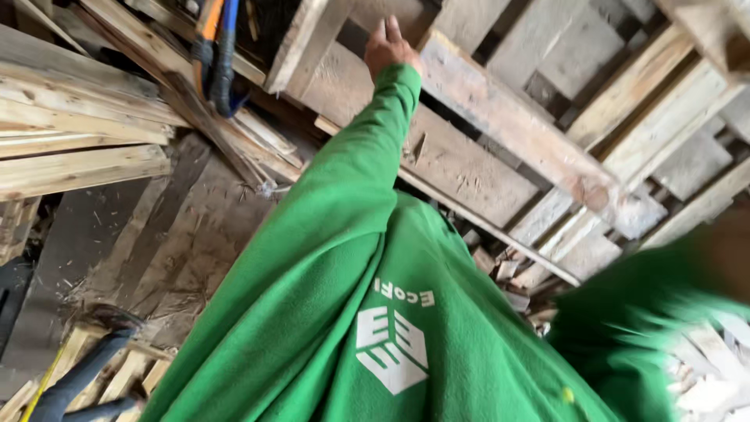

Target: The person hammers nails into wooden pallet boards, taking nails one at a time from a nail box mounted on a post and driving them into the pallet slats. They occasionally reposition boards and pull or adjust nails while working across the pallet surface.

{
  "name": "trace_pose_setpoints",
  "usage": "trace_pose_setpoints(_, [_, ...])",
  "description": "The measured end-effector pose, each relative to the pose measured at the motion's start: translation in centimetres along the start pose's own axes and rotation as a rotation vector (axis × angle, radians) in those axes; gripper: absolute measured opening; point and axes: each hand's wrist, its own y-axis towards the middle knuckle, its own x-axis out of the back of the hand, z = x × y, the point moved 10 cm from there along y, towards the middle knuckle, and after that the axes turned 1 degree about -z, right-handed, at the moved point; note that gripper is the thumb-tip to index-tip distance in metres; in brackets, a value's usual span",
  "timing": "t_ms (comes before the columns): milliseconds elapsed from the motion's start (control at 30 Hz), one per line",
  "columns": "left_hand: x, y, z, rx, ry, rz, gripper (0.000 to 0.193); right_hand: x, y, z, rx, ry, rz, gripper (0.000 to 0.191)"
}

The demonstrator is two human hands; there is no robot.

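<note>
My left hand [387,43] is stretched far out on a green sleeve. It lies against the edge of a pale wooden beam [508,117] of a leaning pallet, with the fingers extended and nothing held in them. My right arm shows as a blurred green sleeve [648,312] at the lower right. A brownish blur at the right edge [730,246] may be my right hand; I cannot tell its state. My green sweatshirt with a white emblem [391,344] fills the lower middle.
Rough planks [78,148] are stacked at the left. An orange, blue and black looped thing [215,55] hangs at the top left. Broken wood pieces [508,270] lie below the pallet. A dark trouser leg [86,375] and a yellow strip [43,383] are at the bottom left.
</note>
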Motion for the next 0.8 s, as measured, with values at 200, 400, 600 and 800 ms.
trace_pose_setpoints(200, [0.1, -0.7, 0.4, 0.058, 0.071, -0.007, 0.045, -4.6, -14.9, -19.0, -1.048, -0.440, 0.179, 0.038])
trace_pose_setpoints(400, [-0.4, -0.6, -0.3, 0.097, -0.129, -0.027, 0.044, 0.5, -0.3, -4.1, -0.242, -0.298, 0.117, 0.048])
trace_pose_setpoints(600, [-0.9, -0.6, 0.7, 0.203, -0.155, 0.045, 0.047, -6.6, -2.1, -7.6, -0.338, -0.216, 0.094, 0.049])
trace_pose_setpoints(800, [-1.3, -0.1, 0.5, 0.157, -0.057, 0.080, 0.043, 0.1, -17.5, -22.1, -0.958, -0.554, 0.265, 0.045])
